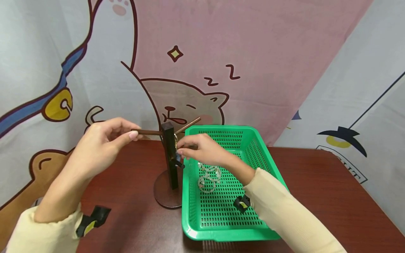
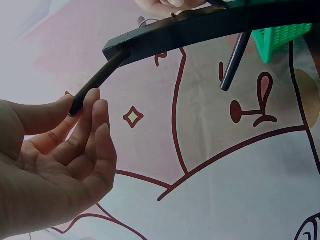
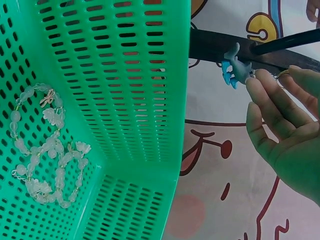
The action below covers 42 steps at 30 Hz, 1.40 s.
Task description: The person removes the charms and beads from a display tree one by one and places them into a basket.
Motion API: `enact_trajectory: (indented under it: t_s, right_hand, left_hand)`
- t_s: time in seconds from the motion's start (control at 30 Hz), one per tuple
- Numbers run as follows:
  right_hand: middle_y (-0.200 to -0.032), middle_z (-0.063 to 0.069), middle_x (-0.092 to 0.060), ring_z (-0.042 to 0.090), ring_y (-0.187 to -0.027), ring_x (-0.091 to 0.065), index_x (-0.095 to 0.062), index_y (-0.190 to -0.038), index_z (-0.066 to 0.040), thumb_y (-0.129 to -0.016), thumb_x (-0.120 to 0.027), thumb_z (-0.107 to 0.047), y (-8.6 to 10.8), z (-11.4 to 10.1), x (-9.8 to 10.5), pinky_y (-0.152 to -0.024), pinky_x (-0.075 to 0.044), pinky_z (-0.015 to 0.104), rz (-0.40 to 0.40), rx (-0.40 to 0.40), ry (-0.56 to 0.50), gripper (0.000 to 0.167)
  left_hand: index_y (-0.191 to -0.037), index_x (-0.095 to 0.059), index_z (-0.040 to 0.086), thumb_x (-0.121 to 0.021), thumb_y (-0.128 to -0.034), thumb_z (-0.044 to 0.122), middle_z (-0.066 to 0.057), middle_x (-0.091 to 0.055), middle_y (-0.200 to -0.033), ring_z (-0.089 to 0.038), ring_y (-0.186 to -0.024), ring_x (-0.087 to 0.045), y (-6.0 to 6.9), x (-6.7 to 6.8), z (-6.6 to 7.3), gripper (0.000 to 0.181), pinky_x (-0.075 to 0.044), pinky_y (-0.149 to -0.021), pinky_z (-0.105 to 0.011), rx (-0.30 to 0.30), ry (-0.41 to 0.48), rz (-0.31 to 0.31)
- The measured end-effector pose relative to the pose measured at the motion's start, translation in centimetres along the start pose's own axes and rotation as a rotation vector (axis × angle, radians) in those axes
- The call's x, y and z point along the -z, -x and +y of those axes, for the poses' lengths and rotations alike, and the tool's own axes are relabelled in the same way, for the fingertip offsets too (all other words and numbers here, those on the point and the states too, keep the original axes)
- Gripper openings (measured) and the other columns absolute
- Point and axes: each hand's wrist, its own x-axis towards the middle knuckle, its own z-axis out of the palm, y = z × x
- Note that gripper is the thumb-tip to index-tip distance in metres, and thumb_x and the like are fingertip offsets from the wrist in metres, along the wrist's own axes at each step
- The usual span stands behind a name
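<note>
My left hand (image 1: 98, 149) pinches the end of an upper peg (image 1: 150, 132) on a dark wooden stand (image 1: 171, 158) with a round base. At the other side of the post, my right hand (image 1: 204, 149) holds a keychain (image 3: 239, 67) by its gold-coloured ring, between thumb and fingers. A small grey figure with blue parts dangles from it, close to the post. The right wrist view shows a peg (image 3: 285, 42) beside these fingers. Whether the ring is around a peg cannot be told.
A green slotted basket (image 1: 231, 235) stands right of the stand, under my right forearm. Clear beaded bracelets (image 3: 57, 155) lie inside it. The reddish-brown table (image 1: 126, 211) backs onto a cartoon-printed cloth (image 1: 269, 52). Another peg (image 1: 190, 124) sticks out behind the post.
</note>
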Motion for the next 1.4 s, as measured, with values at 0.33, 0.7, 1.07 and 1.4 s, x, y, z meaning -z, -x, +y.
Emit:
enact_trajectory:
  t_s: [0.33,0.7,1.07,1.4]
  right_hand:
    - [-0.077,0.005,-0.065,0.027,-0.07,-0.062,-0.063,-0.089,-0.006,-0.088,-0.061,-0.01,-0.1,-0.2,-0.2,-0.06,-0.048,0.026,0.012,-0.04,-0.057,0.005]
    - [-0.074,0.003,-0.065,0.017,-0.068,-0.06,-0.062,-0.084,-0.007,-0.087,-0.063,-0.011,0.1,-0.4,0.1,-0.061,-0.047,0.025,0.014,-0.012,-0.03,0.005]
    - [-0.072,0.003,-0.064,0.015,-0.066,-0.059,-0.061,-0.086,-0.005,-0.088,-0.061,-0.01,0.6,-0.3,0.8,-0.057,-0.044,0.025,0.018,-0.013,0.022,0.005]
    - [-0.07,0.003,-0.065,0.01,-0.064,-0.059,-0.061,-0.086,-0.005,-0.088,-0.061,-0.009,0.9,-0.2,1.5,-0.054,-0.042,0.024,0.039,0.0,0.056,0.005]
  left_hand:
    - [-0.095,-0.068,0.01,-0.061,-0.0886,0.016,-0.003,-0.065,-0.078,-0.01,-0.063,-0.05,0.0,0.0,0.0,0.011,-0.035,-0.053,-0.024,-0.005,-0.01,0.005]
    - [-0.094,-0.068,0.01,-0.062,-0.0883,0.017,-0.003,-0.066,-0.078,-0.01,-0.064,-0.05,0.1,0.0,0.0,0.011,-0.034,-0.053,-0.025,-0.009,-0.01,0.006]
    - [-0.095,-0.067,0.01,-0.061,-0.0886,0.017,-0.003,-0.065,-0.079,-0.013,-0.063,-0.049,0.1,0.0,0.1,0.011,-0.035,-0.052,-0.025,-0.002,-0.018,-0.001]
    - [-0.095,-0.067,0.01,-0.061,-0.089,0.017,-0.002,-0.066,-0.079,-0.012,-0.065,-0.05,0.2,0.0,0.1,0.011,-0.034,-0.054,-0.025,-0.002,-0.022,-0.005]
